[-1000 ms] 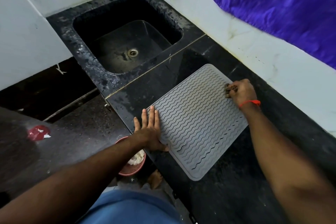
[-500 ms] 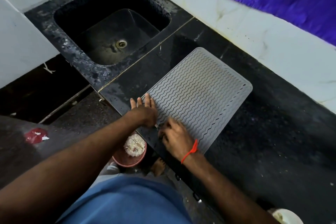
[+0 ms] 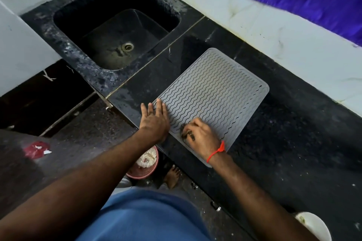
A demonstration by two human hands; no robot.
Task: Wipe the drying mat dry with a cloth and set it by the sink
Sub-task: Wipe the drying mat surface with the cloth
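My left hand [image 3: 155, 121] lies flat on the grey drying mat [image 3: 213, 96]'s near corner; my right hand [image 3: 199, 135] bunches a dark cloth [image 3: 185, 134] on it. The mat sits on the counter [image 3: 293, 143] beside the sink [image 3: 117, 39] (best wiped along the ridges, I think).

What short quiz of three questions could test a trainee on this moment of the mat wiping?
1. True or false: the left hand lies flat with straight fingers on the near left corner of the grey drying mat.
2. What does the right hand grip against the mat? A) a dark cloth B) a sponge C) a brush
3. Fill in: the mat lies on the black countertop, to the right of the ____.

Key: 1 true; 2 A; 3 sink.
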